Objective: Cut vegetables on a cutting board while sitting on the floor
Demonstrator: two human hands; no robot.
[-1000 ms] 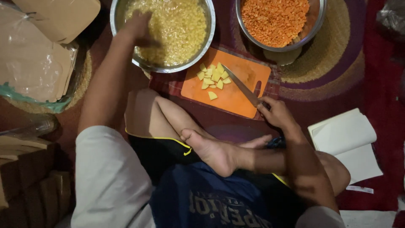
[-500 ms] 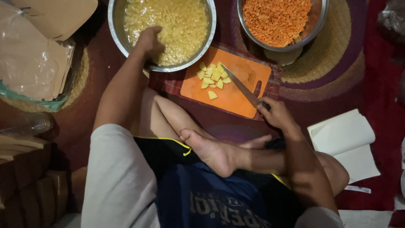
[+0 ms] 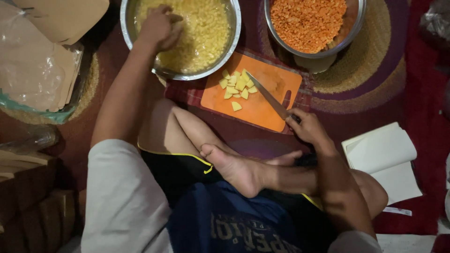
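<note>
While the left hand (image 3: 159, 27) rests curled in the bowl (image 3: 234, 33) of yellow cubes, the right hand (image 3: 307, 127) grips a knife (image 3: 267, 97). Its blade lies on the orange board (image 3: 262, 110) — just beside a few cut pieces (image 3: 236, 85).

Upper left, beside the steel bowl: a clear plastic bag (image 3: 33, 61), crumpled and shiny, with a green-tinted lower edge, lying on a round woven mat; partly over it and above, flat brown paper packets (image 3: 65, 18), tan and unprinted as far as can be seen; lower left: stacked brown cardboard pieces (image 3: 23, 187), dim and edge-on; lower right, on the red cloth just below the open white booklet: a small white strip-shaped label (image 3: 397, 211), its markings too small to tell; no signs or screens are visible.
</note>
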